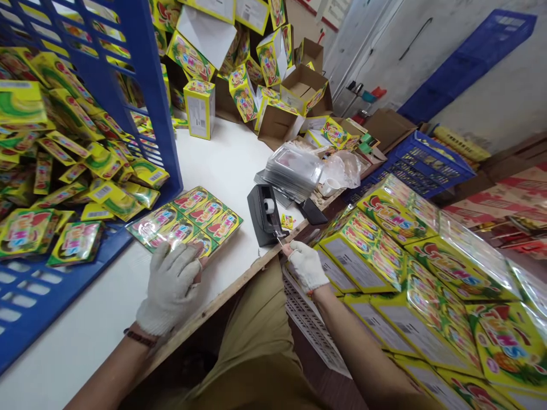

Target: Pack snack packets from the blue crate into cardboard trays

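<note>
My left hand (171, 285), in a white knit glove, lies on the near end of a clear-wrapped bundle of yellow candy packets (188, 222) on the white table (222, 165). The fingers are curled over the bundle's edge. My right hand (305, 265), also gloved, is at the table's front edge beside a black tape dispenser (265, 213). Its fingers pinch the end of a strip of clear tape (280, 242) pulled from the dispenser.
A tipped blue crate (106, 74) holds several loose yellow packets at the left. Open printed cartons (299, 85) stand at the back. A stack of clear wrappers (294, 168) lies behind the dispenser. Wrapped yellow boxes (419, 267) are piled at the right, beside another blue crate (427, 162).
</note>
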Available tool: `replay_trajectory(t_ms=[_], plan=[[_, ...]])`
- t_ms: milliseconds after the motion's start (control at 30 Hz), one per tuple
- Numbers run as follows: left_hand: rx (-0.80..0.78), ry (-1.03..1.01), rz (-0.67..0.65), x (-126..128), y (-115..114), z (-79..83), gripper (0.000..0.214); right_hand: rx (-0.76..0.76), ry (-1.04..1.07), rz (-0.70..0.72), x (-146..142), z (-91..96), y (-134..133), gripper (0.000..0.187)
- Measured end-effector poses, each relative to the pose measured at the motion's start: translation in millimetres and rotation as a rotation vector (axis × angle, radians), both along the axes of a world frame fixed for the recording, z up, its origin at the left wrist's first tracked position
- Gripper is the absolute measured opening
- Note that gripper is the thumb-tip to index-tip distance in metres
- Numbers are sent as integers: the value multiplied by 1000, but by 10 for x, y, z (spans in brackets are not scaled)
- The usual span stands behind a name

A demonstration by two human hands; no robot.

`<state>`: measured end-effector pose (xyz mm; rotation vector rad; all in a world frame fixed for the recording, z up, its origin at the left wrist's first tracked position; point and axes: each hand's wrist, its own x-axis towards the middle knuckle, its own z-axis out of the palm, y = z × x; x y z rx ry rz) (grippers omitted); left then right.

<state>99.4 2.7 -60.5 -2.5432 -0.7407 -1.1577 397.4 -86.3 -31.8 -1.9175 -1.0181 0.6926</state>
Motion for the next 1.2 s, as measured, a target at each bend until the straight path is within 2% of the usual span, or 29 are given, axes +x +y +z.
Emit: replay_trajectory(t_ms=[67,167,267,433,600,667,733,800,867,967,1100,1200], plan=[[2,-7,0,-17,-9,-4,11,-11,108,-14,2,-123,39,37],[-47,-44,13,-49,-62,8,11,-24,154,-19,36,-227,132,36],[-115,-79,21,-68,-143,43,13,-85,140,24,88,-189,216,33],[-131,-82,39,-65,-224,84,15,-211,55,132,191,-54,307,25],[-156,-83,75,-62,-243,47,15,-289,-72,158,215,-64,167,30],[-150,-87,70,-64,-244,26,14,-286,-75,210,112,-30,93,32],[-148,-81,75,-68,-244,13,14,-223,18,348,-92,54,76,33],[-162,-61,87,-73,-244,12,14,-144,179,522,-374,157,142,35],[-181,-42,95,-79,-245,20,14,-129,292,618,-673,231,271,37],[-171,-55,90,-94,-249,41,24,-145,380,637,-1010,238,476,37],[-171,40,77,-117,-273,112,48,-150,444,628,-1149,136,595,38],[-240,218,146,-111,-305,203,40,-154,444,586,-1154,57,602,42]])
